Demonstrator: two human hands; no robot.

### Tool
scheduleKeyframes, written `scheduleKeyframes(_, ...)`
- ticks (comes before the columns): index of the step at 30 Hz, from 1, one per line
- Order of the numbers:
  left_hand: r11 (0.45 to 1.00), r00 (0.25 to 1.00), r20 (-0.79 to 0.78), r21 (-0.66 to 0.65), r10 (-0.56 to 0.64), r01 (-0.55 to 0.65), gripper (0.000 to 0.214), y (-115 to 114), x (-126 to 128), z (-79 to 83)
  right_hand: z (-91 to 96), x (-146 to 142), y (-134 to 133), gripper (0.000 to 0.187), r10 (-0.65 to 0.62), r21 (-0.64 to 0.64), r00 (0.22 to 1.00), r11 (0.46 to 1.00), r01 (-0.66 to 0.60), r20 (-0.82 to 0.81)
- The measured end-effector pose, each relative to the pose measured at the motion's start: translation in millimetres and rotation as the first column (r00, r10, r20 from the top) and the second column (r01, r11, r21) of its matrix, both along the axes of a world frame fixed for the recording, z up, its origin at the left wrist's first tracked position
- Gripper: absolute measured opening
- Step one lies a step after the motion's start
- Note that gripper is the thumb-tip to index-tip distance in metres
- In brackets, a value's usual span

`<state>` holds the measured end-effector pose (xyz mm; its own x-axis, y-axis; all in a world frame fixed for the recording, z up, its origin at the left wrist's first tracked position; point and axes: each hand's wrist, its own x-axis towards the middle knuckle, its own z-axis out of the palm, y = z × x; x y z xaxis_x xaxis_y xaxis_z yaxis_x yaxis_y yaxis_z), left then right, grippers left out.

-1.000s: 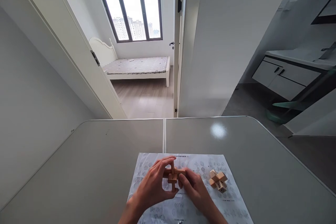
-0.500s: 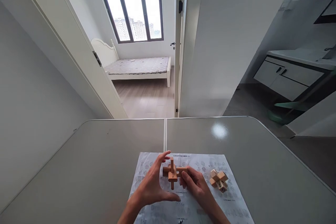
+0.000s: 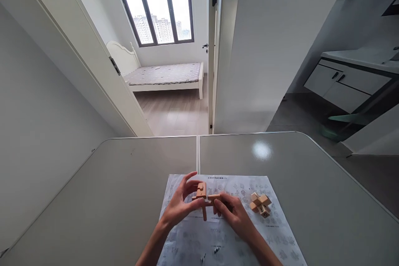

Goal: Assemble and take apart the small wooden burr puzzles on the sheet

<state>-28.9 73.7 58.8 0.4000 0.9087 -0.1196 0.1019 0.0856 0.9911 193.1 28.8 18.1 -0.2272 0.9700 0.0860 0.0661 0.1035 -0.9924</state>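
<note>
Between my hands, above a printed paper sheet (image 3: 199,237), is a reddish-brown wooden interlocking puzzle (image 3: 202,190) made of several pieces. My left hand (image 3: 181,203) is closed on its left side, thumb below and fingers behind. My right hand (image 3: 229,210) pinches a bar of the same puzzle that sticks out to the right. Another slim piece points down from the puzzle's underside. Fingers hide part of the joints, so I cannot tell how the pieces lock. Right of my right hand, a second, paler wooden burr puzzle (image 3: 260,205) rests assembled on the sheet.
The sheet lies on a grey table (image 3: 124,199) with a seam down its middle. Two small dark objects (image 3: 216,250) lie near the sheet's lower part, too small to name. Beyond the table are a doorway, a bed (image 3: 165,75) and a sink cabinet (image 3: 349,79).
My left hand has closed from a wide-open spread onto the puzzle. The puzzle has turned and looks differently arranged, with my right hand still on its bar. The view has tilted slightly downward.
</note>
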Motion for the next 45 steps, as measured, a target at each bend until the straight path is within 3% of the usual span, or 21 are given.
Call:
scheduleKeyframes(4, 0.976, 0.976, 0.053, 0.043, 0.213, -0.216, 0.083, 5, -7, -3.3, -2.3, -1, 0, 0.045, 0.019, -0.008, 1.0, 1.0, -0.019, 0.008)
scheduleKeyframes(7, 0.905, 0.904, -0.126, 0.186, 0.409, -0.383, 0.079, 5, -20, -9.0, -7.4, -1, 0, 0.046, 0.007, -0.018, 1.0, 1.0, -0.007, -0.012)
scheduleKeyframes(9, 0.843, 0.8, -0.299, 0.331, 0.521, -0.425, 0.08, 0, -31, -16.4, -10.0, -1, 1, 0.046, 0.002, -0.021, 1.0, 1.0, -0.003, -0.028)
scheduleKeyframes(12, 0.787, 0.657, -0.457, 0.487, 0.599, -0.379, 0.079, -10, -48, -30.6, -11.1, -2, 1, 0.046, -0.004, -0.026, 0.999, 1.0, 0.003, -0.048)
scheduleKeyframes(15, 0.775, 0.592, -0.526, 0.551, 0.611, -0.31, 0.077, -19, -61, -42.2, -10.3, -3, 1, 0.046, -0.006, -0.025, 0.998, 1.0, 0.005, -0.06)
scheduleKeyframes(26, 0.728, 0.504, -0.6, 0.68, 0.621, -0.086, 0.062, -24, -69, -51.4, -16.4, -4, 2, 0.046, -0.01, -0.024, 0.998, 1.0, 0.008, -0.06)
scheduleKeyframes(36, 0.701, 0.507, -0.593, 0.713, 0.625, -0.031, 0.064, -25, -68, -49.0, -14.3, -4, 2, 0.046, -0.009, -0.027, 0.996, 1.0, 0.006, -0.088)
scheduleKeyframes(40, 0.67, 0.626, -0.536, 0.742, 0.567, 0.029, 0.076, -33, -59, -36.1, -12.0, -4, 2, 0.045, 0.001, -0.022, 0.996, 1.0, -0.004, -0.092)
scheduleKeyframes(42, 0.675, 0.711, -0.532, 0.73, 0.46, 0.11, 0.089, -39, -50, -28.6, -10.8, -4, 2, 0.045, 0.004, -0.019, 0.996, 1.0, -0.006, -0.091)
scheduleKeyframes(45, 0.705, 0.771, -0.558, 0.678, 0.306, 0.21, 0.116, -49, -31, -21.0, -8.6, -3, 2, 0.045, 0.008, -0.011, 0.996, 1.0, -0.009, -0.088)
